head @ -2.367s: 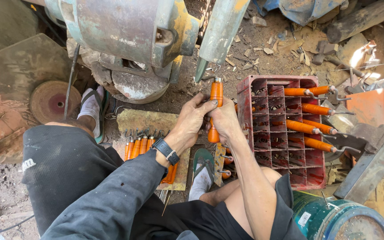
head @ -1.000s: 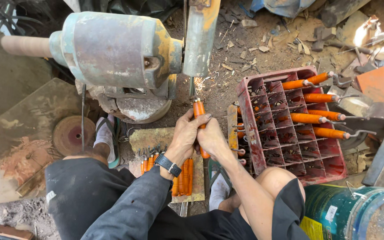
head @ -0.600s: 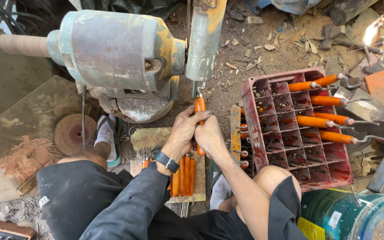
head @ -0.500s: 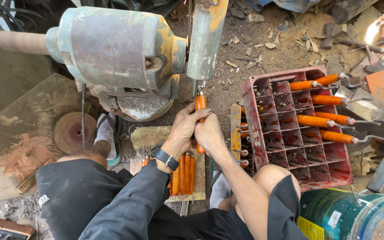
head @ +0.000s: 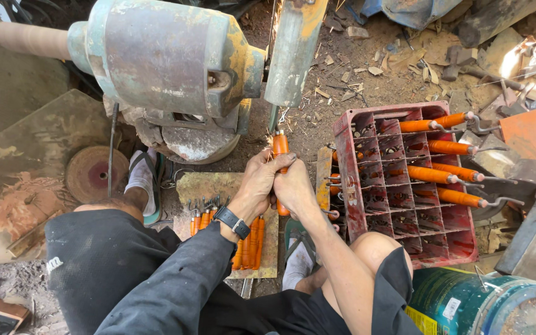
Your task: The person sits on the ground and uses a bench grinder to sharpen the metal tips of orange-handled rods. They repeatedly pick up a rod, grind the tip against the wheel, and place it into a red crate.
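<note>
Both my hands grip one orange-handled tool [head: 279,145] and push its metal tip up against the wheel guard [head: 293,53] of a big bench grinder [head: 169,62]. My left hand [head: 257,183], with a black watch on the wrist, wraps the handle from the left. My right hand [head: 294,186] clasps it from the right. Small sparks show at the tip. A row of orange-handled tools [head: 246,239] lies on a board under my forearms.
A red plastic crate [head: 398,180] with several orange-handled hook tools laid across it stands at the right. A rusty disc [head: 94,174] lies at the left. A teal drum [head: 485,307] sits at the bottom right. Scrap and debris cover the dirt ground behind.
My hands have carried the tool up from in front of the crate to the grinder's wheel. My head has leaned closer, so the grinder fills more of the view.
</note>
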